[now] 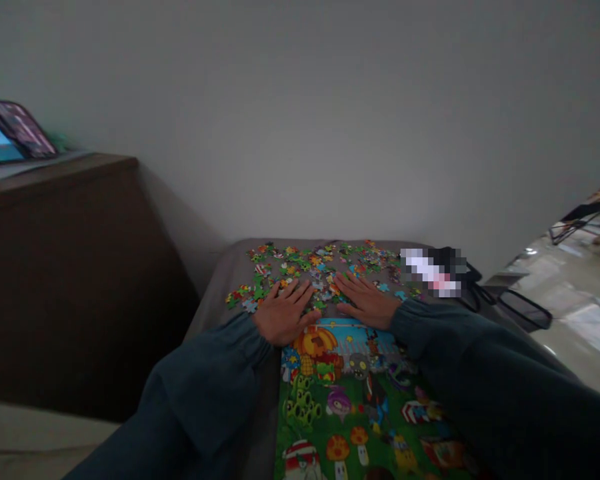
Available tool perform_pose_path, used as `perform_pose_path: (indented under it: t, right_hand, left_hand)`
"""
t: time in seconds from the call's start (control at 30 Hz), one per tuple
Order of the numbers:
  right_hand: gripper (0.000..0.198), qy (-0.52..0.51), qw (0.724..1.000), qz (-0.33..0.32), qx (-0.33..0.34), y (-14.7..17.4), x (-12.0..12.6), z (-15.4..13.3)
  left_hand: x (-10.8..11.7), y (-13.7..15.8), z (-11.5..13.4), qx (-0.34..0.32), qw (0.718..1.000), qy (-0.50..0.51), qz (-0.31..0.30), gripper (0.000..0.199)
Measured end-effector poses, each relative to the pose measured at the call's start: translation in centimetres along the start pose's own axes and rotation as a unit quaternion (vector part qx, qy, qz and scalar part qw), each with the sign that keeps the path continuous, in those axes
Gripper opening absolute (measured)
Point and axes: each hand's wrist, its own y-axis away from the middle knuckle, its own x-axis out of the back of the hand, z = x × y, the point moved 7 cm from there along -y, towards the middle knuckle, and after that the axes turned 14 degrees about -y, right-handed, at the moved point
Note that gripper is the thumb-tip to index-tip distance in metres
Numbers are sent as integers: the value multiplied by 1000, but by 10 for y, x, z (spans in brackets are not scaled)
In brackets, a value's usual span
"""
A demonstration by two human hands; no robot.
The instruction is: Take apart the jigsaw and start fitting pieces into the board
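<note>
Many small colourful jigsaw pieces (pixel 260 291) lie scattered over a grey cloth-covered surface (pixel 215 283). My left hand (pixel 285 313) rests palm down over pieces on the left, its fingers spread. Across from it, my right hand (pixel 365 300) lies flat on the pieces to the right, fingers stretched forward. Neither hand grips anything. Just below both hands is a bright cartoon picture sheet (pixel 345 400) with mushrooms, plants and a pumpkin. Its upper corners are partly hidden by my hands and sleeves.
Black-framed glasses (pixel 525 310) lie at the right edge, beside a dark item (pixel 473 272) with a blurred-out patch. On the left stands a brown cabinet (pixel 55 280) with a lit screen (pixel 3 133) on top. A grey wall (pixel 300 120) closes off the back.
</note>
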Motion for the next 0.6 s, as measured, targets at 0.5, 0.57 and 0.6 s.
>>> perform_pose_path:
  t: [0.5,0.57,0.6]
  right_hand:
    - [73,18,998,18,53,1,-1,-14]
    - [74,22,999,12,43,-8,-1,-12]
    - [74,24,999,12,41,-12,-1,-11]
  left_hand:
    - [8,-17,5,-77,994,-13,71,64]
    - [9,-15,7,-85,994,-5,66,64]
    - [8,-14,8,-91,994,-1,60,65]
